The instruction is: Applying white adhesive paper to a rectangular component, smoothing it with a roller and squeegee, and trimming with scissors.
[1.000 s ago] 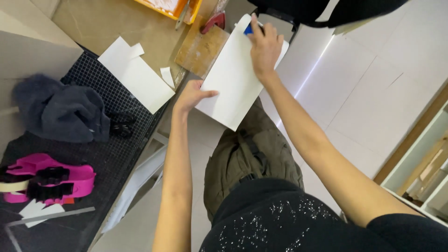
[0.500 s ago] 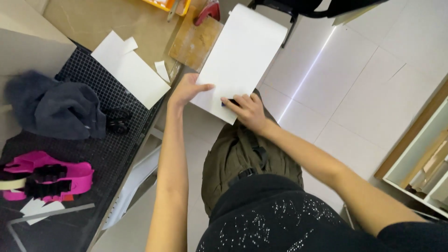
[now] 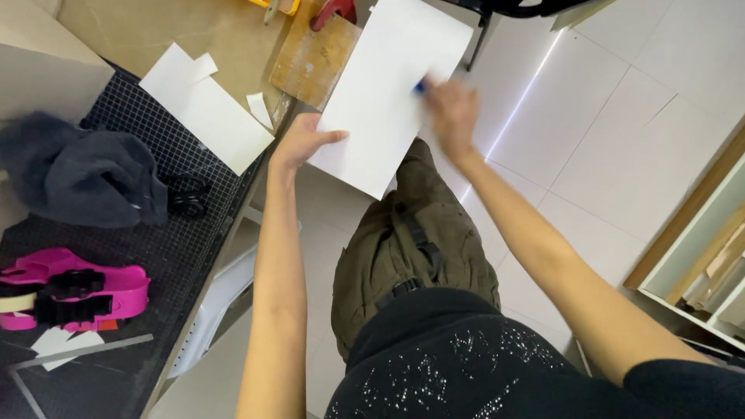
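White sheet (image 3: 388,93), blue pen tip (image 3: 420,85), black grid-lined mat (image 3: 155,225), bright pink tape dispenser (image 3: 77,291), dark grey cloth (image 3: 77,171), tan wooden board (image 3: 310,58), olive green trousers (image 3: 411,264), black speckled top (image 3: 466,365), white floor tiles (image 3: 605,132)

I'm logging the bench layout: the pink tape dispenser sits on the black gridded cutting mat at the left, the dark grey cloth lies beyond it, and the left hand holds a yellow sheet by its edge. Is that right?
Not quite: the head view shows the sheet is white, not yellow. The left hand does hold it by its edge, and the pink tape dispenser sits on the black gridded cutting mat with the dark grey cloth beyond it.
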